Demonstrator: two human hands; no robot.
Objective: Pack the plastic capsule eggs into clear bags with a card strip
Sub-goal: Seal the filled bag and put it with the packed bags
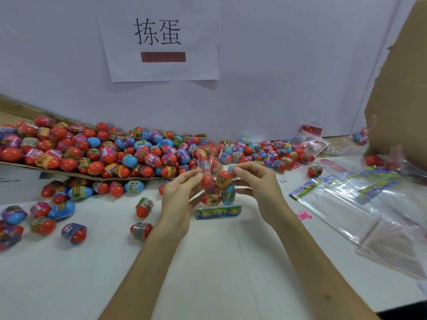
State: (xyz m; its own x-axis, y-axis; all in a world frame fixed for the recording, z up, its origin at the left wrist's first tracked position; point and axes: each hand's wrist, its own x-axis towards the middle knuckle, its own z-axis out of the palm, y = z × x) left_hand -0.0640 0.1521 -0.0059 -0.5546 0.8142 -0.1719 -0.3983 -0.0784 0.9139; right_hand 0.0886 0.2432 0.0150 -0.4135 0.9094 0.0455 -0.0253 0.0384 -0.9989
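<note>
On the far left an egg pile (92,148) lies on a cardboard sheet (57,172), with loose eggs (62,210) scattered on the table (208,262) below it. At centre the left hand (179,199) pinches one upper side of a clear bag (216,167), thumb and fingers curled onto the film. The bag hangs just above the table with about four eggs (207,181) in it and the strip (218,212) across its bottom edge. The right hand (256,185) pinches the other upper side the same way. This looks like the filling or closing step. The count inside is hard to read through the film, so the next move is either adding another egg or folding the mouth shut, keeping both pinches firm so nothing spills. Spare bags (346,204) lie to the right, beside a box (402,100).
</note>
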